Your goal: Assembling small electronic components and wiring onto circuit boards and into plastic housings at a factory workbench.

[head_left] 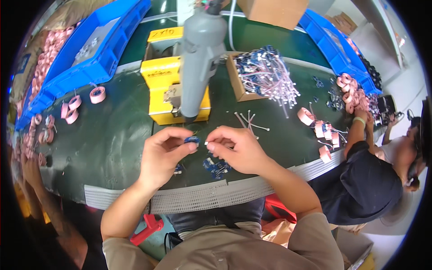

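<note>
My left hand (pixel 163 155) pinches a small round blue circuit board (pixel 192 140) between thumb and fingers. Just to the right of the board, my right hand (pixel 239 152) is closed on a small white connector (pixel 206 143); any wire behind it is hidden by my fingers. On the table below my hands lie several loose blue circuit boards (pixel 218 169), and part of another small pile shows beside my left wrist. Beyond my right hand a few short white-ended cables (pixel 251 122) are spread out.
A yellow machine (pixel 173 101) and a grey cylindrical tool (pixel 200 58) stand ahead. Right of them, a cardboard box (pixel 237 83) overflows with wired boards. Blue crates (pixel 90 67) and pink rolls (pixel 97 95) sit leftward. Co-workers' arms (pixel 355 130) reach in at both sides.
</note>
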Motion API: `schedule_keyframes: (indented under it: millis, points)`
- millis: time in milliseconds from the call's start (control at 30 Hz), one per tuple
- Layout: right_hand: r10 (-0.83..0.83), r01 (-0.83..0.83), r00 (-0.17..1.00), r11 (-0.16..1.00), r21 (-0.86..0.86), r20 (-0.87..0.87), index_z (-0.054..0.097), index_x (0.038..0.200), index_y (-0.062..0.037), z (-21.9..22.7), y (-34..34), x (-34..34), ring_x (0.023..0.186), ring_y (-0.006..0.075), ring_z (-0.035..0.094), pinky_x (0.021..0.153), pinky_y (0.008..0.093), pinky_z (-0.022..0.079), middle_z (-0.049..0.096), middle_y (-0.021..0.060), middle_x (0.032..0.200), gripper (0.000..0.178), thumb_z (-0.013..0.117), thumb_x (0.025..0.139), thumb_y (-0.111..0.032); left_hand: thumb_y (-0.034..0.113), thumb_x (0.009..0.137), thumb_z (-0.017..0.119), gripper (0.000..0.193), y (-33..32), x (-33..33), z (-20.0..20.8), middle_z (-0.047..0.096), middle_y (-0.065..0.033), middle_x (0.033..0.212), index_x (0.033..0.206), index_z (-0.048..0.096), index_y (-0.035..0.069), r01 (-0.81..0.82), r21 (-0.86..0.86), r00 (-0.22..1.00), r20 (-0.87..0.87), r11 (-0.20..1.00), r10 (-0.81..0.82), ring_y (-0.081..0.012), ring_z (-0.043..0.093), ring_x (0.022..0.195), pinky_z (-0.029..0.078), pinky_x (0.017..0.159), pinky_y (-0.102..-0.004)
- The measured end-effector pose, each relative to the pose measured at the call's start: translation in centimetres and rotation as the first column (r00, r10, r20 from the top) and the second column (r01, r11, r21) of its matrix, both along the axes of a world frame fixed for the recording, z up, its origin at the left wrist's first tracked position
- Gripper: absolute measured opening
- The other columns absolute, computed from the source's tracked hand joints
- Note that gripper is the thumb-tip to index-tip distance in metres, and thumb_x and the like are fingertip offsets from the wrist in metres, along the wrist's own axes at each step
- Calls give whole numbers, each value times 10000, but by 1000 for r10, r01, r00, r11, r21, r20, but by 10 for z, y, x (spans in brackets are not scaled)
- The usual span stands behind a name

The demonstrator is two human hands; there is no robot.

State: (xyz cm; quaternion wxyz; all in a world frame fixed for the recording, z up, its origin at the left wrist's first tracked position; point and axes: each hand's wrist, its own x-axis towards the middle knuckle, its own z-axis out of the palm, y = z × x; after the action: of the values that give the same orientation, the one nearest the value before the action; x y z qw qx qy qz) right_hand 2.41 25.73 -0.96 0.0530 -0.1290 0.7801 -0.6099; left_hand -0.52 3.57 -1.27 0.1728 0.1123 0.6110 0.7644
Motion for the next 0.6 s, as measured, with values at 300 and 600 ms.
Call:
schedule_keyframes:
  millis: [300,600]
  points:
    - [-45,47,998,998,41,-50,657,986,27,0,-11,5,702,62,632,623,220,506,677,42,817,108,688,928,-59,12,945,660,184,4,6,2,708,-74,983,1123,672,-31,12,-33,998,60,999,-10,-123,673,915,573,829,-274]
    - [-94,94,989,996,-9,-117,654,926,27,0,-13,6,688,63,619,615,229,495,677,50,794,94,707,908,-48,-14,931,669,160,7,6,1,706,-101,971,1085,637,-41,20,55,997,69,998,-24,-142,689,895,593,814,-290]
